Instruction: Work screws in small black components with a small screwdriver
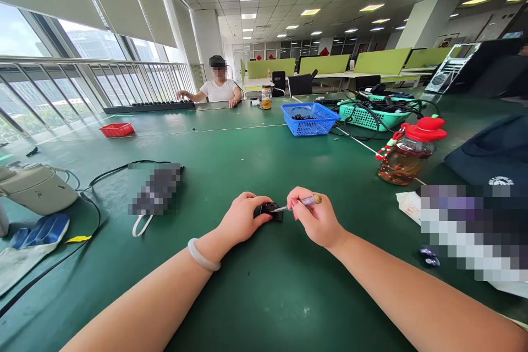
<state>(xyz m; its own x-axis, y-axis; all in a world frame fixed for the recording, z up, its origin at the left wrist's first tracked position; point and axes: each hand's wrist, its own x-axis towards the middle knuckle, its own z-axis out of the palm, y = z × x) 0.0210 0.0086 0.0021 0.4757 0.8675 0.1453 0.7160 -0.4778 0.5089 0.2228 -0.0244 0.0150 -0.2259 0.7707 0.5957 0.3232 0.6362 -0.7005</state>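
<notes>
On the green tabletop, my left hand (pixel 244 218) is closed around a small black device (pixel 268 210), thumb on the near side and fingers on the far side. My right hand (pixel 315 219) grips a screwdriver (pixel 307 201) with a clear handle. Its metal shaft slants down to the left, and the tip meets or nearly meets the black device. The exact spot under the tip is too small to make out. A pale bangle circles my left wrist.
A blurred dark item with a white loop (pixel 159 190) and a cable lie left, near a glove (pixel 37 236). Ahead stand a blue basket (pixel 311 125), a green basket (pixel 381 119) of cables and a red-lidded jar (pixel 408 157). A person (pixel 220 88) sits across the table.
</notes>
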